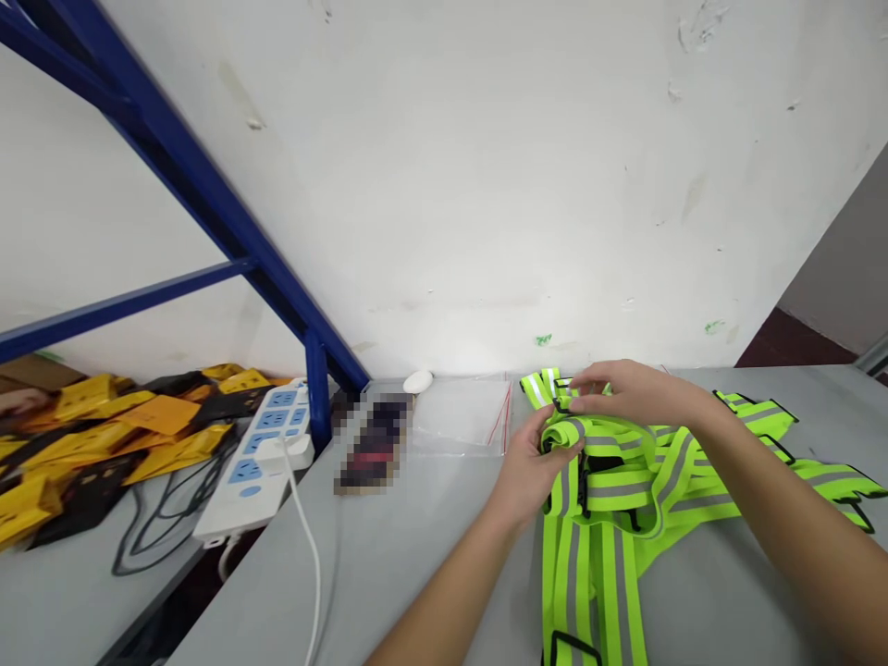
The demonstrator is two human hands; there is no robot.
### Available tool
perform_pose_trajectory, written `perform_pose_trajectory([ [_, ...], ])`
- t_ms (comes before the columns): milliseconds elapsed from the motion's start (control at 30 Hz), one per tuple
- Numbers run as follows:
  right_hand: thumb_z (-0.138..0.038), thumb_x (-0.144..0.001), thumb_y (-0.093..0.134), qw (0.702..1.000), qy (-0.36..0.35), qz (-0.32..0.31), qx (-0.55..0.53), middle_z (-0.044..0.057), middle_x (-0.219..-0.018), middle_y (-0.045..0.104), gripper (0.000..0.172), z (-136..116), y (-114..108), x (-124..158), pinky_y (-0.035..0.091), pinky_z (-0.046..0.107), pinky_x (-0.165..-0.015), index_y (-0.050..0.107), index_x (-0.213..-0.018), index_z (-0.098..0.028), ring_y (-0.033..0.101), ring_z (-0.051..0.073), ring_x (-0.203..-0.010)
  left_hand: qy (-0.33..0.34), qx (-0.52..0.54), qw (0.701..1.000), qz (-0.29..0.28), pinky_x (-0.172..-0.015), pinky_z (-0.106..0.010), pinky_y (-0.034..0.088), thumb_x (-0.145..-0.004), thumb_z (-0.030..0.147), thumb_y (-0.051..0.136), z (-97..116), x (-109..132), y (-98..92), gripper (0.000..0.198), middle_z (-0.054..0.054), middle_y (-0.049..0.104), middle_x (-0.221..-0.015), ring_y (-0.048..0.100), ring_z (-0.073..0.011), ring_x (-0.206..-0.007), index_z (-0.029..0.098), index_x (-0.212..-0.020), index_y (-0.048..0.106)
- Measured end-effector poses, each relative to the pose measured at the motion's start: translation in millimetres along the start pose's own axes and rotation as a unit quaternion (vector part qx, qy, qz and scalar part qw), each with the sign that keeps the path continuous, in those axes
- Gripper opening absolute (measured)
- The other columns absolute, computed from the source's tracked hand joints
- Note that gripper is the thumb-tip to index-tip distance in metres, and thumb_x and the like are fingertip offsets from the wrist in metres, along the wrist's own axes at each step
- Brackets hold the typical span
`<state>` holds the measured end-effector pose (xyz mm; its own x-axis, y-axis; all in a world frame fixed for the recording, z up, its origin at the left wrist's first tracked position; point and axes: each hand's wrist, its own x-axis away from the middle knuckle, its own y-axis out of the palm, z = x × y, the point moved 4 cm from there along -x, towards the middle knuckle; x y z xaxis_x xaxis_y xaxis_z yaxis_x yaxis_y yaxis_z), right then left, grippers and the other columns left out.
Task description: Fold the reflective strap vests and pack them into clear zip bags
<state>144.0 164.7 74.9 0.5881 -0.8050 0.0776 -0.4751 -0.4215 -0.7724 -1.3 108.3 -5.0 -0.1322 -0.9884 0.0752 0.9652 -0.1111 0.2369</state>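
Note:
A heap of neon green reflective straps [617, 490] with grey stripes and black buckles lies on the grey table. My left hand [531, 467] grips a folded, rolled end of strap at the heap's left side, thumb on top and fingers partly hidden behind the fabric. Just right of it, my right hand [628, 388] pinches the strap near a small black buckle [561, 405], its fingertips bent down onto it. Loose lengths of strap run toward the front edge, where a black rectangular ring [574, 647] shows. More straps fan out to the right beneath my right forearm.
Clear plastic bags [458, 416] with red seal lines lie by the wall. A small white oval object [418, 382] and a pixelated item [375, 444] sit nearby. Leftward are a white power strip [260, 462], a blue metal frame [228, 194], yellow and black packets [104, 435], and another person's hand [24, 401].

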Motion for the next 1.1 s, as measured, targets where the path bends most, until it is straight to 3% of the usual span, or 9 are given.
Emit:
perform_pose_trajectory([
  [67,-0.063,-0.078,0.057,0.997,-0.011,-0.079,0.008,-0.001,-0.066,0.051,0.042,1,7,-15,0.031,0.027,-0.053,0.060,-0.076,-0.021,0.043,0.014,-0.059,-0.010,-0.012,1.000,0.008,-0.077,-0.031,0.054,-0.065,0.027,0.080,0,1,-0.1,0.057,-0.003,0.070,-0.092,0.068,-0.0213,-0.087,0.022,-0.116,0.055],
  [133,-0.063,-0.075,0.061,0.995,-0.018,-0.097,-0.003,-0.005,-0.060,0.042,0.042,4,12,-27,0.026,0.026,-0.050,0.055,-0.073,-0.020,0.035,0.011,-0.054,-0.030,-0.005,0.999,0.014,-0.076,-0.031,0.054,-0.064,0.027,0.081,-2,2,0.3,0.057,-0.003,0.070,-0.093,0.069,-0.0209,-0.086,0.023,-0.114,0.053],
  [233,-0.061,-0.076,0.059,0.996,-0.025,-0.074,-0.050,-0.005,-0.063,0.046,0.041,4,18,-37,0.029,0.025,-0.052,0.055,-0.075,-0.020,0.038,0.011,-0.057,-0.087,0.052,0.995,-0.002,-0.080,-0.035,0.055,-0.070,0.031,0.078,-7,2,2.7,0.051,-0.007,0.070,-0.101,0.070,-0.0229,-0.089,0.022,-0.113,0.053],
  [400,-0.052,-0.085,0.048,0.999,0.009,0.027,-0.037,-0.002,-0.063,0.052,0.036,-5,21,-35,0.033,0.027,-0.054,0.057,-0.070,-0.021,0.046,0.014,-0.059,-0.194,0.135,0.970,-0.048,-0.068,-0.040,0.058,-0.073,0.027,0.073,-18,2,4.0,0.047,-0.010,0.073,-0.082,0.072,-0.0279,-0.078,0.017,-0.115,0.052],
  [533,-0.050,-0.082,0.055,0.999,0.015,0.031,-0.042,0.003,-0.086,0.066,0.027,-13,29,-20,0.040,0.028,-0.061,0.060,-0.086,-0.023,0.058,0.018,-0.074,-0.209,0.128,0.969,-0.023,-0.059,-0.036,0.057,-0.073,0.021,0.068,-22,0,-2.3,0.046,-0.006,0.071,-0.071,0.072,-0.0271,-0.073,0.018,-0.115,0.052],
  [667,-0.041,-0.074,0.067,0.999,0.010,0.015,-0.038,0.004,-0.105,0.066,0.039,-16,36,-7,0.044,0.030,-0.067,0.060,-0.109,-0.027,0.060,0.022,-0.086,-0.184,0.097,0.977,-0.056,-0.061,-0.033,0.057,-0.072,0.019,0.072,-20,1,-4.3,0.041,-0.004,0.071,-0.073,0.071,-0.0237,-0.072,0.018,-0.109,0.056],
  [800,-0.035,-0.079,0.061,0.995,0.003,0.088,-0.052,0.002,-0.094,0.068,0.021,-11,36,-8,0.043,0.030,-0.067,0.064,-0.097,-0.024,0.060,0.019,-0.078,-0.185,0.111,0.971,-0.102,-0.067,-0.035,0.057,-0.075,0.027,0.073,-14,4,-1.4,0.041,-0.007,0.073,-0.078,0.071,-0.0251,-0.079,0.017,-0.110,0.055],
  [900,-0.031,-0.076,0.065,0.989,0.008,0.126,-0.073,0.000,-0.086,0.068,0.015,-3,36,-15,0.043,0.030,-0.067,0.063,-0.088,-0.022,0.060,0.018,-0.077,-0.181,0.142,0.969,-0.094,-0.070,-0.037,0.058,-0.080,0.038,0.069,-10,4,0.4,0.047,-0.011,0.073,-0.086,0.071,-0.0263,-0.085,0.018,-0.119,0.052],
  [1100,-0.039,-0.076,0.067,0.996,0.018,0.082,-0.037,0.004,-0.104,0.068,0.029,6,32,-17,0.045,0.033,-0.077,0.062,-0.099,-0.023,0.061,0.024,-0.095,-0.170,0.135,0.969,-0.115,-0.075,-0.037,0.057,-0.069,0.018,0.077,-17,3,1.1,0.048,-0.010,0.073,-0.097,0.070,-0.0277,-0.093,0.018,-0.113,0.057],
])
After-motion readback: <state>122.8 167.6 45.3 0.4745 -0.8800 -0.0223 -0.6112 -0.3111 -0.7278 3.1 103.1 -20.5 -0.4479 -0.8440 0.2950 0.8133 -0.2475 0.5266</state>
